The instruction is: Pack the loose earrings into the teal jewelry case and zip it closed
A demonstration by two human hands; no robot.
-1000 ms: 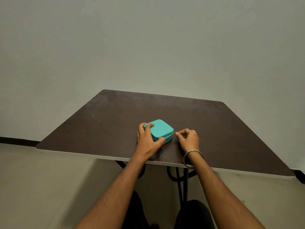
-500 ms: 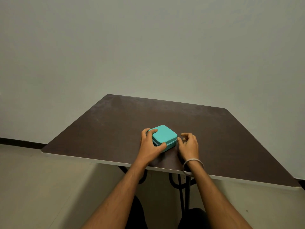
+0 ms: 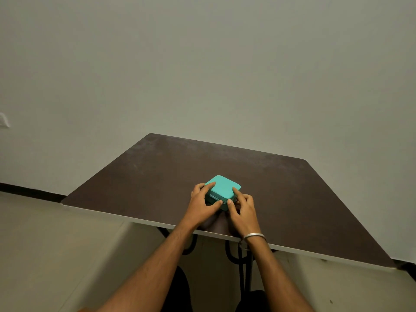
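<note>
Left hand (image 3: 200,206) grips the closed teal jewelry case (image 3: 224,190) near the tabletop's (image 3: 315,199) near edge; right hand (image 3: 242,208) pinches at its near corner. Risk: the pinch slips and the case skids.

Where Things Sit

We see the jewelry case (image 3: 223,189) on the table (image 3: 292,199), near its front edge. Our left hand (image 3: 201,206) lies at the case's left side, our right hand (image 3: 242,209) at its near right corner, both touching it.
</note>
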